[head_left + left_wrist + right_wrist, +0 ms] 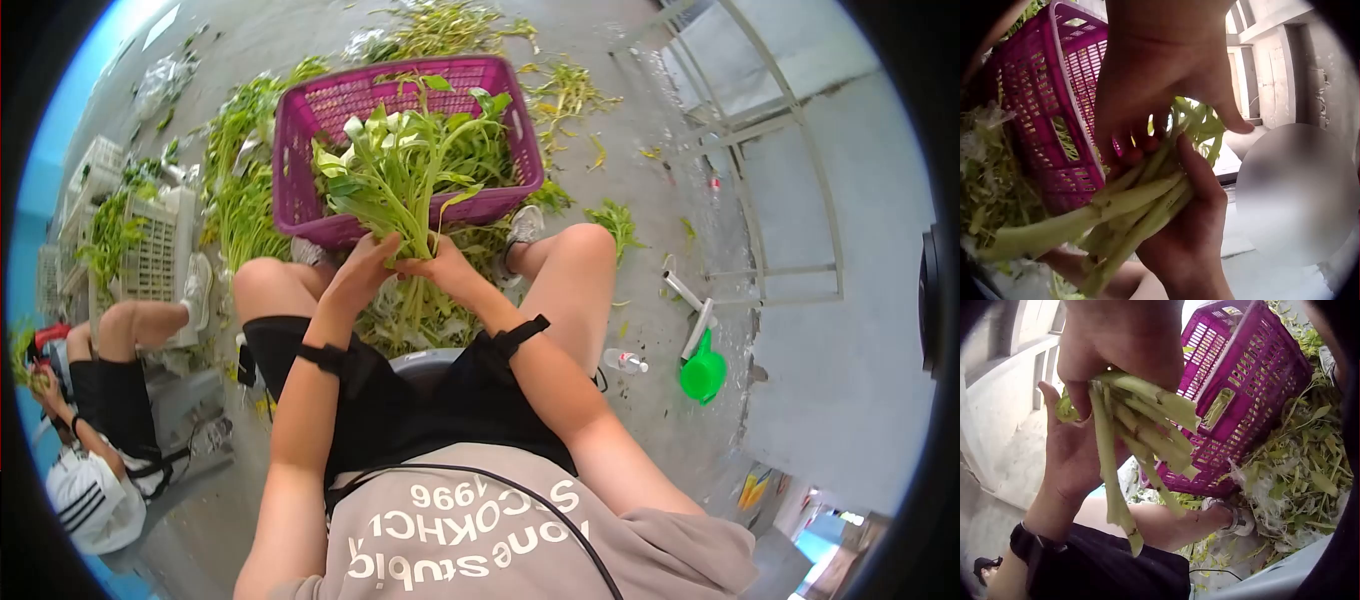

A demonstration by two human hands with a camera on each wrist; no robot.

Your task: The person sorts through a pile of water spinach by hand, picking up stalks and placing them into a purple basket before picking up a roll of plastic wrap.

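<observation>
A bunch of leafy greens (405, 180) rises over the near rim of the purple basket (533, 165), leaves away from me and cut stem ends toward me. My right hand (442, 270) grips it low on the pale stems (1157, 434), its thumb laid over them in the left wrist view. Beside it, my left hand (366, 268) touches the stems from the other side. That hand's thumb (1235, 119) stands out straight, away from the bunch, while its fingers lie partly hidden along the stems. More greens (480, 160) fill the basket.
Trimmings (1310, 450) cover the floor below my hands. Long greens (245, 190) lie left of the basket. A green scoop (704, 372) and plastic bottle (626, 361) lie at right. Another person (95, 490) sits at left near pale crates (150, 240).
</observation>
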